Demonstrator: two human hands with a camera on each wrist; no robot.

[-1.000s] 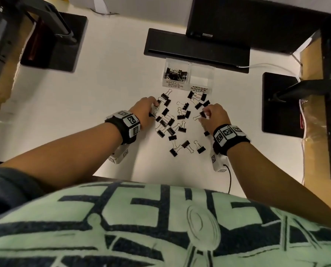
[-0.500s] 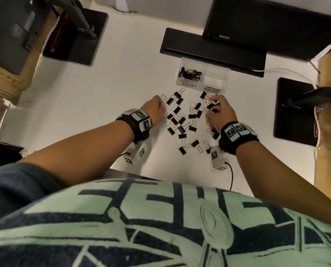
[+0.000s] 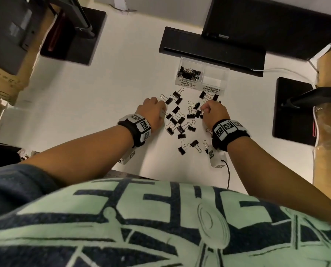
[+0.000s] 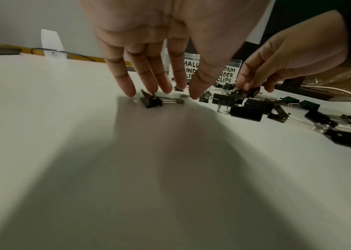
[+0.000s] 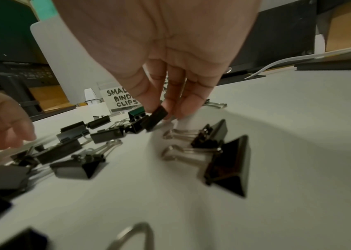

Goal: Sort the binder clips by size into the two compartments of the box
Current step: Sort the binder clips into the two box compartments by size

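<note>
A clear two-part box (image 3: 201, 87) stands at the back of the white table. Its left part, labelled small binder clips (image 3: 187, 84), holds several black clips; the part labelled medium (image 3: 214, 78) looks bare. Several black binder clips (image 3: 180, 122) lie scattered in front of it. My left hand (image 3: 161, 109) is at the pile's left edge, its fingers (image 4: 127, 84) straight and pointing down over a small clip (image 4: 151, 101). My right hand (image 3: 203, 110) is at the pile's right side and pinches a black clip (image 5: 156, 119) between thumb and fingertips (image 5: 187, 108), just above the table.
A black monitor base (image 3: 210, 51) sits right behind the box. Two more black stand bases lie at the far left (image 3: 74, 35) and right (image 3: 291, 110). A white cable (image 3: 276, 70) runs at the back right. Bare white table spreads left of the pile.
My right hand has drawn back a little from the box front and toward the left. My left hand has stayed at the pile's left edge. The head view has shifted.
</note>
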